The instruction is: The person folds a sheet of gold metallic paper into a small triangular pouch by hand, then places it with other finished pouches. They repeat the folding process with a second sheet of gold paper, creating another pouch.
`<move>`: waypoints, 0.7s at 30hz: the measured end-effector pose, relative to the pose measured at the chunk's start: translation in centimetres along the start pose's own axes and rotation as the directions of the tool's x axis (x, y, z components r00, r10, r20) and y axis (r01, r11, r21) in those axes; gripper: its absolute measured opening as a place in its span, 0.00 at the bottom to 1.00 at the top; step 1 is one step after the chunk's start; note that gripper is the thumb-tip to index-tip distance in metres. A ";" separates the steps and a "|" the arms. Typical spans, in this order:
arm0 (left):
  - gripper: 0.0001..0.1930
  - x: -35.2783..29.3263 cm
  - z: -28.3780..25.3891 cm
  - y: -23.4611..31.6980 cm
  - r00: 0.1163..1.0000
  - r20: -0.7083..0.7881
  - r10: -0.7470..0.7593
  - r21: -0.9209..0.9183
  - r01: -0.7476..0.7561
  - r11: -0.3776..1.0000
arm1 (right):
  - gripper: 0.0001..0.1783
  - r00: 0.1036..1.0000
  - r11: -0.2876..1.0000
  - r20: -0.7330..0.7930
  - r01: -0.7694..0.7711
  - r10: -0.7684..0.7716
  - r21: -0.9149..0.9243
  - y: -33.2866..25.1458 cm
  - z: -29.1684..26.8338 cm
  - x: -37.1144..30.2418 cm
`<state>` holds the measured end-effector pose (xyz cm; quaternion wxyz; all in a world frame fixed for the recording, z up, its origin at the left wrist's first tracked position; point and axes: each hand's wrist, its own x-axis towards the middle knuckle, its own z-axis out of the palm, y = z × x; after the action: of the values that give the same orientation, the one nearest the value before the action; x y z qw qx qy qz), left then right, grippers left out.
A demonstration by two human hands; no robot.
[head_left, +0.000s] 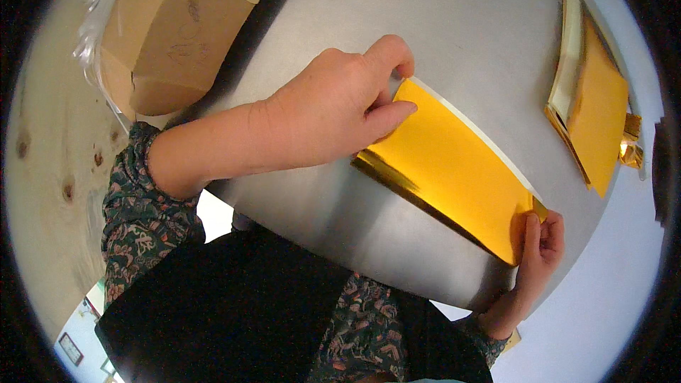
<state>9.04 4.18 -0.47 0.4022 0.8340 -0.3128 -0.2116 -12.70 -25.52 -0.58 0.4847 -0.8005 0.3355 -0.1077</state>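
Gold sheet (454, 177), one, toward five o'clock on the tabletop (461, 21), to my eye light, slick and easily creased, best held by its ends: left hand (340, 103) pinching its ten-o'clock corner, right hand (545, 245) pinching its four-o'clock end.

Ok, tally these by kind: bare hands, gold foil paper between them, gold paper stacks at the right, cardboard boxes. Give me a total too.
Bare hands: 2 (left hand, right hand)
Gold foil paper between them: 1
Gold paper stack at the right: 1
Cardboard box: 1
Total: 5
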 end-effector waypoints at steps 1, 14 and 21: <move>0.14 0.0 -0.2 0.0 1.000 0.028 -0.012 0.004 0.012 1.000 | 0.04 1.000 1.000 -0.005 -0.006 0.006 -0.007 -0.1 0.2 0.0; 0.16 0.9 -0.9 -2.1 0.987 -0.073 0.146 0.175 -0.131 0.976 | 0.03 0.996 0.999 -0.069 0.047 -0.049 -0.026 -0.4 1.7 -0.3; 0.20 -0.4 -0.5 -2.1 0.995 -0.016 0.098 0.170 -0.094 0.981 | 0.06 0.990 0.990 0.113 0.093 -0.081 -0.104 0.0 0.4 -0.3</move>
<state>9.77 5.76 -1.84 0.3437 0.8515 -0.3647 -0.1542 -12.72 -24.97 -0.71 0.4527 -0.8443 0.2788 -0.0666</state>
